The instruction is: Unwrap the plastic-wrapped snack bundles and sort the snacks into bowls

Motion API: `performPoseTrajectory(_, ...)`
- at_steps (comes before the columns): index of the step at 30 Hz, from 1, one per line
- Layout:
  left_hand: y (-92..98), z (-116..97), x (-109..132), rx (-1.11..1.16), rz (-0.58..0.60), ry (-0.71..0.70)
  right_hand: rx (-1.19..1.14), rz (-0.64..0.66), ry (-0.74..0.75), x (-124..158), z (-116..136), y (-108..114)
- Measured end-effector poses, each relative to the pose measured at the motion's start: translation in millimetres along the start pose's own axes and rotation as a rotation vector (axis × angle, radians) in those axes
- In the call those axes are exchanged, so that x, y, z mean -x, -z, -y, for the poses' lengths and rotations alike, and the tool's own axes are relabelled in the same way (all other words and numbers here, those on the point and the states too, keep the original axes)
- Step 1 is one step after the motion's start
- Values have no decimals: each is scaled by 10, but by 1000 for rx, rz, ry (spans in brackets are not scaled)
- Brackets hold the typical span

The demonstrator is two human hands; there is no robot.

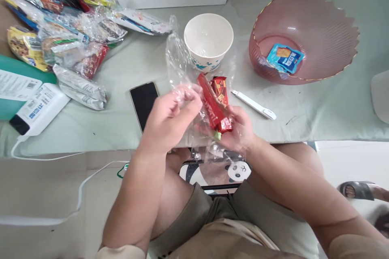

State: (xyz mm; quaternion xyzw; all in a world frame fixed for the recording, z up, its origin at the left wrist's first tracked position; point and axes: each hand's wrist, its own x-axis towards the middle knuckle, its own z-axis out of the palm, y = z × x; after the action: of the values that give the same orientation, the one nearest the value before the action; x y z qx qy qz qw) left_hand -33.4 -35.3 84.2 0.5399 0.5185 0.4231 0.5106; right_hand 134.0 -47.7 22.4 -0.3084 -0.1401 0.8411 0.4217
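Observation:
My left hand [170, 119] is closed, pinching the edge of a clear plastic bag [179, 64] in front of me at the table's near edge. My right hand [238, 131] cups the bag from below and grips the red snack packets [216, 103] that sit inside it. The bag's upper part rises toward a white paper bowl [208, 40], which stands upright with nothing visible inside it. To the right stands a pink glass bowl [322, 28] with a gold toothed rim; one blue snack packet [285, 58] lies in it.
A black phone [143, 101] lies face up left of my hands. A white pen-like cutter [253, 104] lies right of them. A heap of wrapped snack packs [60, 20] fills the far left, beside a white power bank [39, 107] with its cable.

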Motion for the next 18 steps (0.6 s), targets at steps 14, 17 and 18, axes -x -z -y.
performPoseTrajectory(14, 116, -377, -33, 200, -89, 72, -192, -40, -100, -99, 75, 31)
performPoseTrajectory(17, 131, -406, -75, 283, -77, 8, -168, -30, -112, -98, 50, 33)
performPoseTrajectory(18, 165, -418, -49, 275, -61, -32, -152, -21, -111, -100, 38, 35)
